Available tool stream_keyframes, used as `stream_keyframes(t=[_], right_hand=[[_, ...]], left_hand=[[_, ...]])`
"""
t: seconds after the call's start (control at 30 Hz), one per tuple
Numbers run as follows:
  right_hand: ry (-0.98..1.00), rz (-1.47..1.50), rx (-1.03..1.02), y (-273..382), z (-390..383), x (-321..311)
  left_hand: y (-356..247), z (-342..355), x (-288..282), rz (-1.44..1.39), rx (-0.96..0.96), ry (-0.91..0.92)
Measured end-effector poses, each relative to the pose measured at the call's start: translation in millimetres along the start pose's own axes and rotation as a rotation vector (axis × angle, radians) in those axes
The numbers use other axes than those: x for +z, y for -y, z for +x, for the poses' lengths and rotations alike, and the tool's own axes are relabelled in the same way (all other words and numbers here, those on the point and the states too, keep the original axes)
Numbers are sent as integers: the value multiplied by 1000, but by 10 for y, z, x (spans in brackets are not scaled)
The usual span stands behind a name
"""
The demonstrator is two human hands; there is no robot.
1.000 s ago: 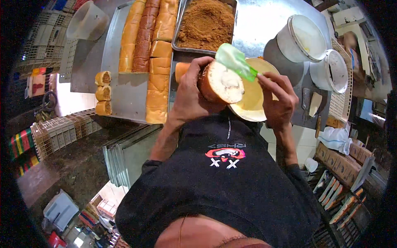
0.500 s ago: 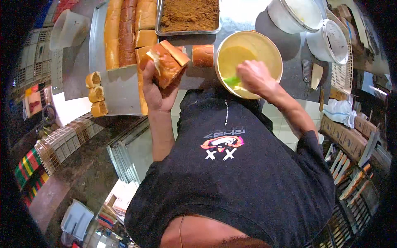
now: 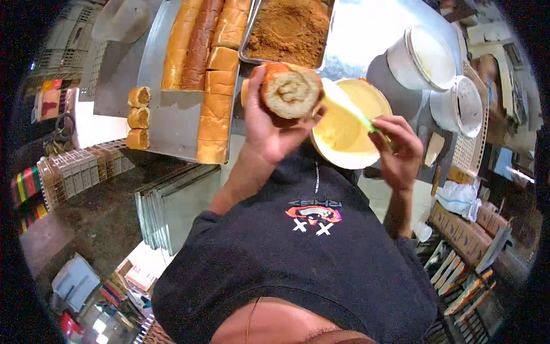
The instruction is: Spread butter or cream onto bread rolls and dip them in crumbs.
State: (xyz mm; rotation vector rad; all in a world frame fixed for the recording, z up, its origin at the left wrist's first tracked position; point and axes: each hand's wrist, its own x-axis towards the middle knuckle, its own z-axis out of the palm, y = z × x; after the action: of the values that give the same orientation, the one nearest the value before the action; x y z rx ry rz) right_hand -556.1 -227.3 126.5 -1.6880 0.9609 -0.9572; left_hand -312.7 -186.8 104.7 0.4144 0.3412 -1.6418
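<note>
A piece of golden-crusted bread (image 3: pixel 291 94) is gripped in my left hand (image 3: pixel 266 137), its cut face showing a brown swirl. My right hand (image 3: pixel 400 146) is closed on the green handle of a spatula (image 3: pixel 349 107). The spatula's pale blade, slightly blurred, reaches up to the right side of the bread; whether they touch I cannot tell. Beneath the spatula stands a round tub (image 3: pixel 388 103) of smooth yellow cream, its left rim partly hidden by the bread and my left hand.
Long bread loaves (image 3: pixel 220 94) and small bread pieces (image 3: pixel 138 117) lie on a metal tray (image 3: pixel 172 123) at the left. A pan (image 3: pixel 247 41) of brown crumbs is behind my left hand. Two white buckets (image 3: pixel 409 60) stand at the right, near a pale flat scraper (image 3: pixel 434 148).
The spatula has come up out of the cream tub toward the bread. My left hand has moved right and turned the bread so its swirled cut face shows.
</note>
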Motion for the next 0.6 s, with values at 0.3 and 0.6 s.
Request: stream_keyframes(t=[0.3,0.6], right_hand=[[-165,-540,-418,-271,60,174],[-363,-502,-517,-301,296,552]], left_hand=[[47,-52,399,89,25,146],[117,-170,396,72,94,51]])
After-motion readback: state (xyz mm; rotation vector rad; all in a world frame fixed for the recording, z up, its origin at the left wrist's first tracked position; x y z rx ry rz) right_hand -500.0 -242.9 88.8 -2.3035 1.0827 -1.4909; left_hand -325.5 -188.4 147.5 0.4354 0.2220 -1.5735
